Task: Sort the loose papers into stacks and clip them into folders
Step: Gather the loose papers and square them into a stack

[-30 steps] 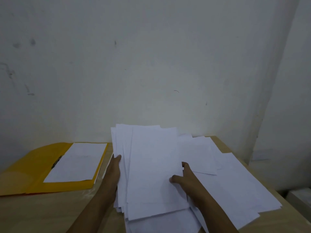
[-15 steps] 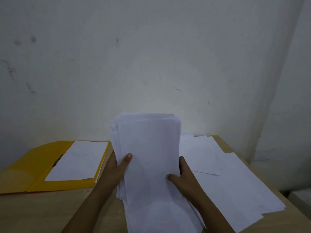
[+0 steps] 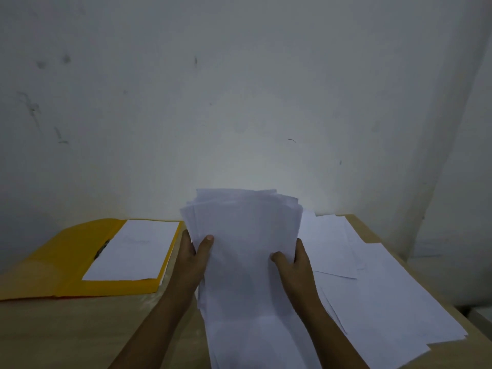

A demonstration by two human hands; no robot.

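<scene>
1. Head view: you held the bundle of papers [image 3: 247, 251] tilted up off the table [image 3: 80, 328], just right of the yellow folder [image 3: 66, 262]; a second earlier it lay fanned and flat.
2. Your left hand [image 3: 193, 258] gripped the bundle's folder-side edge, thumb curled over the front sheet; your right hand [image 3: 292, 265] pinched the far edge likewise.
3. Top edges had drawn closer together but remained uneven, so squaring was, by judgement, unfinished.
4. Loose sheets [image 3: 372, 288] lay flat on the table, farther right of the folder, unsorted.
5. That folder lay open with one sheet [image 3: 133, 249] inside beside its clip [image 3: 102, 249]; clipping the bundle was not yet begun.
</scene>
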